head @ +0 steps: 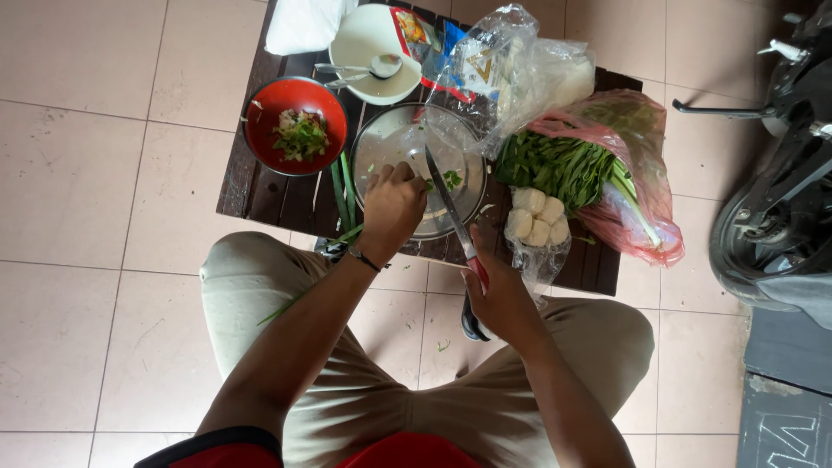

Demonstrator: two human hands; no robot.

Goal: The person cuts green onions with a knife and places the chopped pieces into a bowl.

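From the head camera, looking straight down, a person sits over a low dark slatted counter [260, 195] on a pale tiled floor. The right hand [501, 299] is closed around the red handle of a knife [451, 211], a full holding grip with the fingers wrapped tight. The knife's long axis runs on a diagonal, from the handle near and right to the tip far and left, so the blade points away from the person and reaches over a round metal plate [390, 143] in the middle of the counter. The left hand [393, 206] rests on the near edge of that plate with its fingers curled under in a narrow grip; what they press on is hidden by the hand itself. A few green scraps [451, 179] lie on the plate just right of the blade. Long green stalks [342, 195] lie on the counter at the plate's left edge. Farther left stands a red bowl [260, 108] with chopped greens in it, and beyond it a white bowl [355, 39] holding a spoon [381, 66]. To the right, leafy greens [555, 165] lie in a pink plastic bag [654, 208], with pale round lumps [537, 217] in clear plastic just beside them.
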